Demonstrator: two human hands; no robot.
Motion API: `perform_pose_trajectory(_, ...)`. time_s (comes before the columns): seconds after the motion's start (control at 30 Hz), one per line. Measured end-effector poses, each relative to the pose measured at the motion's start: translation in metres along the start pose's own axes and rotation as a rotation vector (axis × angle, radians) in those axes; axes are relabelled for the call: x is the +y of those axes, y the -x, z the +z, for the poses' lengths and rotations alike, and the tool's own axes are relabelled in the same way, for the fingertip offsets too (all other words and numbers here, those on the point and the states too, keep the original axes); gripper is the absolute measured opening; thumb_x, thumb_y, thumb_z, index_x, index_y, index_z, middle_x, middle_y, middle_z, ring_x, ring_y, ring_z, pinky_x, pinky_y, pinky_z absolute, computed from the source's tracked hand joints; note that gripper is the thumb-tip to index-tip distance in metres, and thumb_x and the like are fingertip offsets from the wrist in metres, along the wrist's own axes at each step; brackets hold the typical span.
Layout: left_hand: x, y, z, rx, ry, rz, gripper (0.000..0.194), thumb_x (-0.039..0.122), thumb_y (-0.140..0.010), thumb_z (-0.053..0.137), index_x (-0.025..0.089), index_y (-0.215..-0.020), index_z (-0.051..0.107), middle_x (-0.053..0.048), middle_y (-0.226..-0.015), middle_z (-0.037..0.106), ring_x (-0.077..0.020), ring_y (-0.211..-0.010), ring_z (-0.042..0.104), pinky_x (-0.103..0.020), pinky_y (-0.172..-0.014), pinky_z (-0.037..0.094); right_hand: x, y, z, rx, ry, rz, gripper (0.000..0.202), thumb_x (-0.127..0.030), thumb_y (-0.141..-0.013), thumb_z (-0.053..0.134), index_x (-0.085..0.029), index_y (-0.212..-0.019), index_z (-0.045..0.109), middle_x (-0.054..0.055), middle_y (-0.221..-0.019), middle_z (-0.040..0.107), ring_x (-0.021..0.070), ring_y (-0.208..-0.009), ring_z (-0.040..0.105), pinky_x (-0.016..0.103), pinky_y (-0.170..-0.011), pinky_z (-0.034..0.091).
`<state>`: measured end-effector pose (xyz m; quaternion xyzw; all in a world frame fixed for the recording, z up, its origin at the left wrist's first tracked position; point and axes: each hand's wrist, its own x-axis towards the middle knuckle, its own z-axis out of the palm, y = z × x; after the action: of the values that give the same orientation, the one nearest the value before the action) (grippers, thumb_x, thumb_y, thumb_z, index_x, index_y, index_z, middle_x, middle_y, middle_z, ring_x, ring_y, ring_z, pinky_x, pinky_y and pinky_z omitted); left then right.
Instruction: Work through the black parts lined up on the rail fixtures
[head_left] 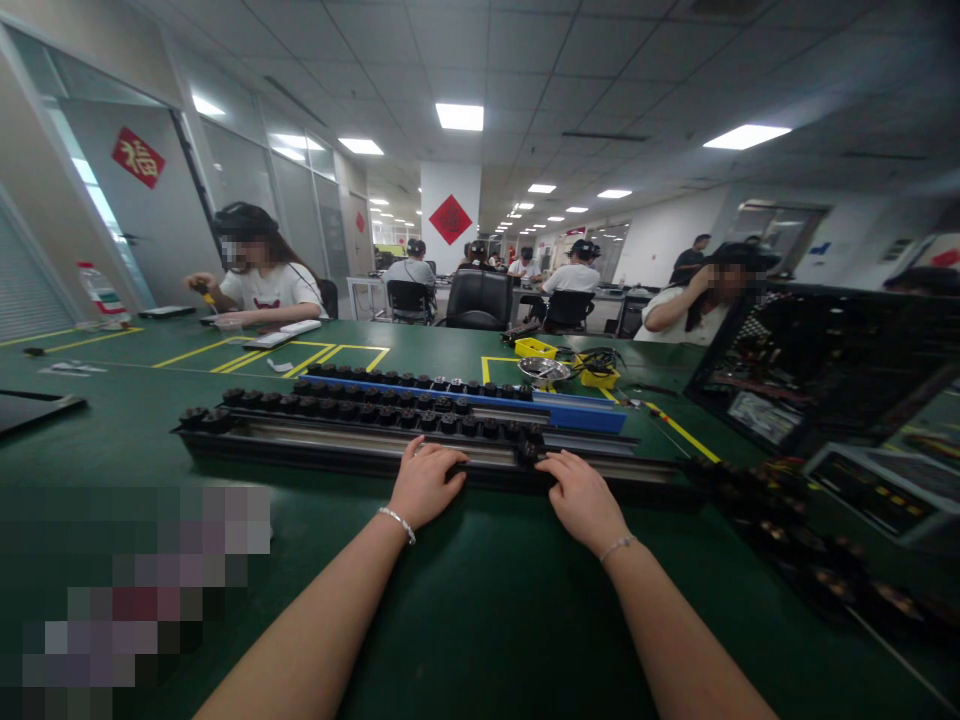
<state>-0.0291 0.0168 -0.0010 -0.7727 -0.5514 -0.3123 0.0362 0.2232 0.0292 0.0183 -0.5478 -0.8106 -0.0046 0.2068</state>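
Observation:
A long black rail [360, 458] with a pale metal channel lies across the green table in front of me. My left hand [429, 482] rests over its near edge, fingers stretched out and thumb apart, holding nothing that I can see. Farther right, my right hand [583, 500] is at the same rail. Its extended fingertips touch the right side of a small black round-topped part [529, 448] sitting in the channel; the thumb is apart from it. Two similar black parts [206, 420] sit at the rail's left end. Behind are rows of such parts [375, 412] on another rail.
A blue rail [585, 416] lies behind. Farther back are a metal bowl [544, 371], yellow trays [535, 348] and cables. An opened black computer case [817, 360], a power supply [885, 490] and more black parts [825, 570] stand right. Co-workers sit across the table.

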Motion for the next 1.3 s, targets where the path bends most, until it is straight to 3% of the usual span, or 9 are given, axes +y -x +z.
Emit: perform_pose_trajectory(1.3,0.001,0.000,-0.001,-0.003,-0.007,-0.006,0.019,0.030,-0.080,0.053,0.031,-0.096,0.063,0.003,-0.097,0.070,-0.0182,-0.099,0.057,-0.047,-0.108,0.017,0.015,-0.002,0.002,0.061,-0.055,-0.045,0.042,-0.005,-0.071,0.037,-0.019,-0.098,0.067,0.006,-0.118,0.060,0.0173,-0.116,0.047,0.037,-0.105,0.032)
